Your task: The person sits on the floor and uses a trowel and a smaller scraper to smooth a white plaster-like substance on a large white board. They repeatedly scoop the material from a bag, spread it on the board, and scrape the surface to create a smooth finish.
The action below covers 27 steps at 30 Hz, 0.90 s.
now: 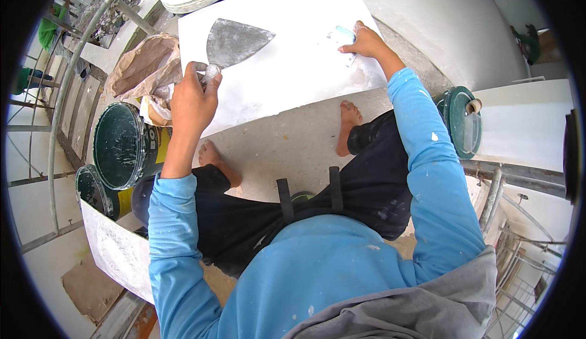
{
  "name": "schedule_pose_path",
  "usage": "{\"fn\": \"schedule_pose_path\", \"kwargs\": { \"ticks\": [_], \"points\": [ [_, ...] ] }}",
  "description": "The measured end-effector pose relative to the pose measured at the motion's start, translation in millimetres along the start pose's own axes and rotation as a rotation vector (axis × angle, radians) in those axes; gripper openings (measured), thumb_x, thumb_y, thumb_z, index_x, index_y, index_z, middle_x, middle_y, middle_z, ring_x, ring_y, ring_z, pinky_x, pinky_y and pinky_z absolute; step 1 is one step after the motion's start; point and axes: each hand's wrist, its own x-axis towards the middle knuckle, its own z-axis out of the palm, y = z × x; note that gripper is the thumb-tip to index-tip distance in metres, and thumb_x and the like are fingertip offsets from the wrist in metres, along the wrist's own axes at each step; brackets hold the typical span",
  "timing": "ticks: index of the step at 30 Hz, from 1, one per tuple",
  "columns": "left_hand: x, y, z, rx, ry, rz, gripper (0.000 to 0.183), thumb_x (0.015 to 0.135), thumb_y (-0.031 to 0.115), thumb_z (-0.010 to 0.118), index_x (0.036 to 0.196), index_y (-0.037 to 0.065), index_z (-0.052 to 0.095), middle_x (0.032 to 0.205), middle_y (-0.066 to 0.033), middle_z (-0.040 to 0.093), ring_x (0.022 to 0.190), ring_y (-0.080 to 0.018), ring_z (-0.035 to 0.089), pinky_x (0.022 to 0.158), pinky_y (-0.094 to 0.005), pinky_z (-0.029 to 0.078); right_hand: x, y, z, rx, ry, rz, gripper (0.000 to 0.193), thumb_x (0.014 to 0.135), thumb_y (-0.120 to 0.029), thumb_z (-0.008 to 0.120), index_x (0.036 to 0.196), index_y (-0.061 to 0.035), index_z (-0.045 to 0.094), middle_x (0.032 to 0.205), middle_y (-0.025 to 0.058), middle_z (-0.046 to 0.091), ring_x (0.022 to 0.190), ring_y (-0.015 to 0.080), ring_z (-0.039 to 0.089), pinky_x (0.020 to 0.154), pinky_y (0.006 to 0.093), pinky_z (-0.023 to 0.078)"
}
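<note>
Putty knife (235,41) lies blade-flat on the white board (293,76), left hand (192,98) clenched on its handle at board's left edge, right hand (365,41) pressing a small scraper (343,35) near board's far right; blade looks stiff, light, slick with plaster—best held by handle.

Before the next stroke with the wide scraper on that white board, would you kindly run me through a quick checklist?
1. Left hand grips the wide grey metal scraper by its handle: ok.
2. Blade lies on the white board: ok.
3. Right hand steadies the board's far side: ok.
4. Small blue-edged tool under the right hand, held or loose: cannot tell.
5. Bare feet off the board: ok.
</note>
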Motion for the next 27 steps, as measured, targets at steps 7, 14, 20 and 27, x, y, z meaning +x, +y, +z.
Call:
{"fn": "schedule_pose_path", "kwargs": {
  "ticks": [7,14,20,27],
  "points": [
    [2,-42,-98,-0.242,0.169,-0.064,0.030,0.098,0.022,0.070,0.113,-0.003,0.061,0.091,-0.0147,0.072,0.080,-0.0134,0.064,0.073,-0.0286,0.051,-16,32,21,0.222,0.094,0.052,0.108,0.075,-0.042,0.080,0.152,0.0130,0.027,0.137,0.0343,0.057,0.122,0.0398,0.064,0.104,0.0373,0.050],
    [-10,-101,-112,-0.292,0.213,-0.282,0.031,0.101,0.026,0.068,0.112,-0.002,0.062,0.081,-0.0044,0.064,0.064,-0.0048,0.045,0.056,-0.0228,0.036,-21,73,29,0.234,0.314,0.718,0.111,0.082,-0.059,0.072,0.152,0.0133,0.024,0.136,0.0341,0.056,0.125,0.0415,0.060,0.102,0.0466,0.050],
    [-14,-107,-108,-0.322,0.161,-0.282,0.032,0.101,0.027,0.066,0.114,-0.002,0.062,0.085,-0.0067,0.068,0.065,-0.0043,0.043,0.057,-0.0223,0.033,-4,4,22,0.171,0.363,0.767,0.113,0.078,-0.066,0.075,0.150,0.0102,0.031,0.139,0.0320,0.052,0.125,0.0445,0.058,0.101,0.0518,0.050],
    [-10,-108,-109,-0.397,0.145,-0.305,0.032,0.101,0.026,0.066,0.119,0.000,0.062,0.085,-0.0050,0.068,0.063,-0.0038,0.042,0.055,-0.0225,0.031,51,-30,22,0.214,0.441,0.643,0.110,0.075,-0.062,0.080,0.151,0.0052,0.037,0.138,0.0306,0.053,0.123,0.0431,0.060,0.101,0.0509,0.050]
  ]
}}
